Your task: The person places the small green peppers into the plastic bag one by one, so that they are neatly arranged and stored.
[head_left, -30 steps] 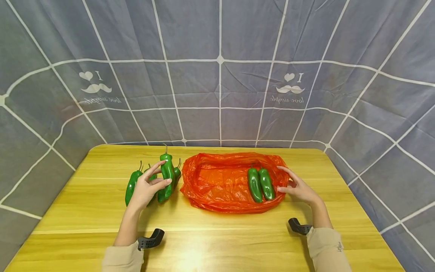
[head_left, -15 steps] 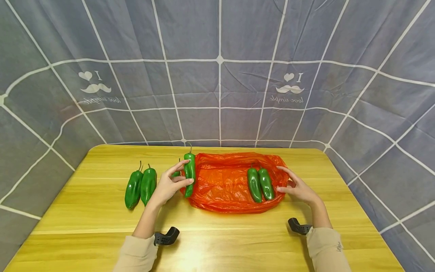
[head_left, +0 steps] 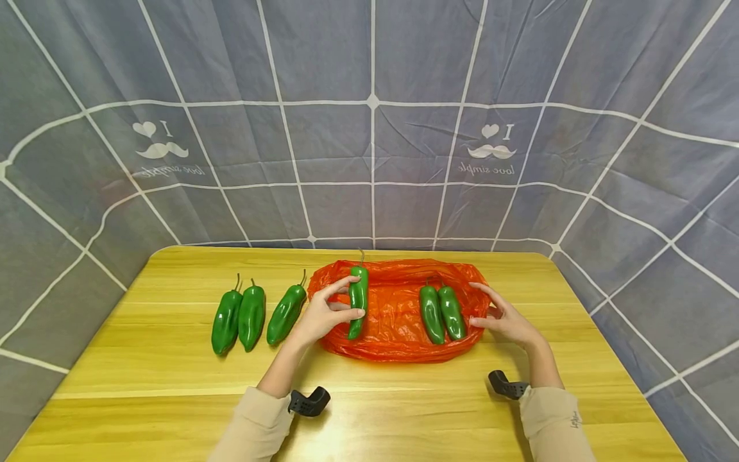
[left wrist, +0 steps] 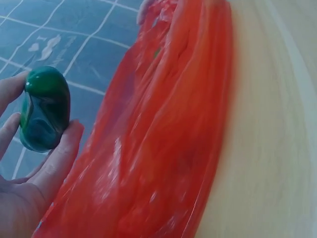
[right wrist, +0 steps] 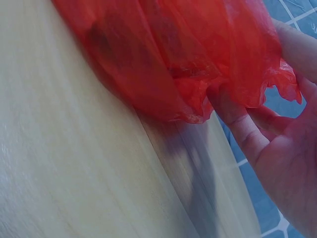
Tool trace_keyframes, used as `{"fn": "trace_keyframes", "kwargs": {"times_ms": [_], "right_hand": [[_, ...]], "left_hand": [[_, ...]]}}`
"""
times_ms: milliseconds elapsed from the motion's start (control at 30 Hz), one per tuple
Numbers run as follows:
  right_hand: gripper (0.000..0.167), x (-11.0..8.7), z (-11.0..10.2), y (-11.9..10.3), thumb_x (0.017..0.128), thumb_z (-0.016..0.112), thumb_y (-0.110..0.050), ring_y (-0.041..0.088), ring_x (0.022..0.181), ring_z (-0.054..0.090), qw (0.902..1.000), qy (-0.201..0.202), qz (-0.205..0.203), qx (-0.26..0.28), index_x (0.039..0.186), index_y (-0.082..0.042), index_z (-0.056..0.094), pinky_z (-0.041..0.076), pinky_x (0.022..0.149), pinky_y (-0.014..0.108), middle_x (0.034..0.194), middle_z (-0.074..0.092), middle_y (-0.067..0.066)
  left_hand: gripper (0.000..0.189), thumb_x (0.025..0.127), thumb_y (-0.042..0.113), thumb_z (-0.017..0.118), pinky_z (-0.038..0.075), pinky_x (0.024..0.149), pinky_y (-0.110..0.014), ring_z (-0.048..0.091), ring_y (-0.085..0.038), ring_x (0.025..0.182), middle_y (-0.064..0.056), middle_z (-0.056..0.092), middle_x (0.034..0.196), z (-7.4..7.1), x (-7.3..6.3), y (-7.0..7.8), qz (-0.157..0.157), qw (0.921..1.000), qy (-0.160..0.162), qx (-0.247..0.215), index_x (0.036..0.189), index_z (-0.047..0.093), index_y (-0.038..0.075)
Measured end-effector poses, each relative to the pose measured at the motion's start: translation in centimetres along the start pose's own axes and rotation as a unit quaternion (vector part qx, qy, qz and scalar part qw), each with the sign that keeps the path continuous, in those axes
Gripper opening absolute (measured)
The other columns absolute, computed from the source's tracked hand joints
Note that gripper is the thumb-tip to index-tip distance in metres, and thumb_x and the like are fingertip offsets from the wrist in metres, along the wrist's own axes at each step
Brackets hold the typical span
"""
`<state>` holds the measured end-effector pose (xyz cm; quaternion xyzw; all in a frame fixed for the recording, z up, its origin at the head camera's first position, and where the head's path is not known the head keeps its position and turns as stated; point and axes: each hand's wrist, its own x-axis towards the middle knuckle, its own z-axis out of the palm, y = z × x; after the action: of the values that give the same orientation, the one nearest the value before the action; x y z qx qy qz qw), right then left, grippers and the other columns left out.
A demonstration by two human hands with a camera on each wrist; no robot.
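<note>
My left hand [head_left: 320, 317] pinches a green pepper [head_left: 358, 298] between thumb and fingers, holding it stem-up over the left part of an open red plastic bag [head_left: 383, 314]. From the left wrist view, the rounded tip of this pepper [left wrist: 45, 109] shows above the level of the bag's near side [left wrist: 163, 129]. Inside the bag, toward its right end, two more green peppers lie side by side, a left one [head_left: 432, 314] and a right one [head_left: 453, 313]. My right hand [head_left: 508, 321] grips the bag's right edge, and its thumb [right wrist: 237, 119] presses against the red film.
Left of the bag, three green peppers lie on the wooden table [head_left: 144, 385]: one at the far left [head_left: 227, 323], one beside it [head_left: 251, 317] and one slanted near the bag [head_left: 287, 314]. A grey checked curtain [head_left: 323, 141] encloses the table's back and sides.
My left hand has carried its pepper rightward from the group on the table to above the bag. My right hand has stayed at the bag's edge.
</note>
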<state>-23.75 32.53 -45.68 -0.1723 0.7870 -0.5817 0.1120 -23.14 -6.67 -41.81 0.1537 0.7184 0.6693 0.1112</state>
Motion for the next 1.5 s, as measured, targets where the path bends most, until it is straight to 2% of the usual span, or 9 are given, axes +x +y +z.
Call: {"fn": "trace_keyframes", "kwargs": {"times_ms": [167, 267, 400, 567, 867, 1233, 1500], "right_hand": [[0.074, 0.0, 0.0, 0.0, 0.082, 0.065, -0.002, 0.019, 0.104, 0.056, 1.0000, 0.002, -0.002, -0.005, 0.142, -0.005, 0.023, 0.048, 0.081, 0.022, 0.138, 0.026, 0.029], [0.073, 0.0, 0.1, 0.0, 0.082, 0.065, -0.001, 0.021, 0.106, 0.055, 1.0000, 0.003, -0.003, -0.006, 0.142, -0.004, 0.023, 0.047, 0.082, 0.022, 0.140, 0.024, 0.029], [0.072, 0.0, 0.0, 0.0, 0.083, 0.064, 0.000, 0.025, 0.108, 0.053, 1.0000, 0.000, -0.006, -0.006, 0.142, -0.003, 0.022, 0.047, 0.083, 0.021, 0.140, 0.022, 0.030], [0.073, 0.0, 0.0, 0.0, 0.083, 0.064, -0.001, 0.028, 0.111, 0.051, 1.0000, 0.002, -0.004, -0.007, 0.142, -0.003, 0.022, 0.046, 0.083, 0.021, 0.142, 0.021, 0.028], [0.073, 0.0, 0.0, 0.0, 0.082, 0.065, -0.002, 0.016, 0.108, 0.053, 0.9999, 0.005, -0.007, -0.010, 0.142, -0.004, 0.023, 0.046, 0.084, 0.020, 0.141, 0.022, 0.027], [0.072, 0.0, 0.0, 0.0, 0.082, 0.064, 0.000, 0.023, 0.109, 0.053, 1.0000, 0.004, -0.005, -0.006, 0.142, -0.002, 0.023, 0.045, 0.084, 0.019, 0.141, 0.023, 0.028], [0.073, 0.0, 0.0, -0.3, 0.083, 0.064, -0.001, 0.024, 0.109, 0.053, 1.0000, 0.001, 0.001, -0.001, 0.142, -0.003, 0.022, 0.046, 0.084, 0.020, 0.142, 0.022, 0.027]], "left_hand": [[0.061, 0.079, -0.002, 0.067, 0.052, 0.071, -0.049, 0.066, -0.023, 0.078, -0.023, 0.041, 0.120, 1.1, 0.2, 0.5, -0.013, 0.9991, -0.029, -0.027, 0.135, 0.043, 0.004], [0.060, 0.079, 0.000, 0.068, 0.051, 0.070, -0.053, 0.066, -0.021, 0.075, -0.020, 0.043, 0.115, 1.7, 0.8, -0.5, -0.019, 0.9987, -0.033, -0.036, 0.134, 0.045, 0.007], [0.060, 0.078, 0.003, 0.070, 0.054, 0.066, -0.045, 0.065, -0.022, 0.076, -0.020, 0.045, 0.111, 2.5, 1.6, -1.9, -0.020, 0.9982, -0.036, -0.043, 0.133, 0.046, 0.008], [0.059, 0.077, 0.002, 0.071, 0.054, 0.065, -0.043, 0.065, -0.022, 0.071, -0.023, 0.047, 0.109, 3.6, 2.3, -2.4, -0.024, 0.9973, -0.049, -0.049, 0.131, 0.048, 0.008], [0.058, 0.077, 0.005, 0.072, 0.055, 0.064, -0.040, 0.064, -0.021, 0.067, -0.020, 0.048, 0.106, 5.0, 3.1, -2.6, -0.060, 0.9927, -0.087, -0.057, 0.130, 0.050, 0.010], [0.057, 0.077, 0.005, 0.071, 0.055, 0.063, -0.039, 0.063, -0.018, 0.069, -0.019, 0.053, 0.100, 6.8, 4.1, -3.1, -0.088, 0.9891, -0.101, -0.061, 0.130, 0.050, 0.010], [0.058, 0.076, 0.003, 0.071, 0.055, 0.059, -0.037, 0.060, -0.016, 0.058, -0.010, 0.060, 0.082, 8.1, 5.1, -3.7, -0.124, 0.9857, -0.088, -0.074, 0.130, 0.050, 0.010]]}}
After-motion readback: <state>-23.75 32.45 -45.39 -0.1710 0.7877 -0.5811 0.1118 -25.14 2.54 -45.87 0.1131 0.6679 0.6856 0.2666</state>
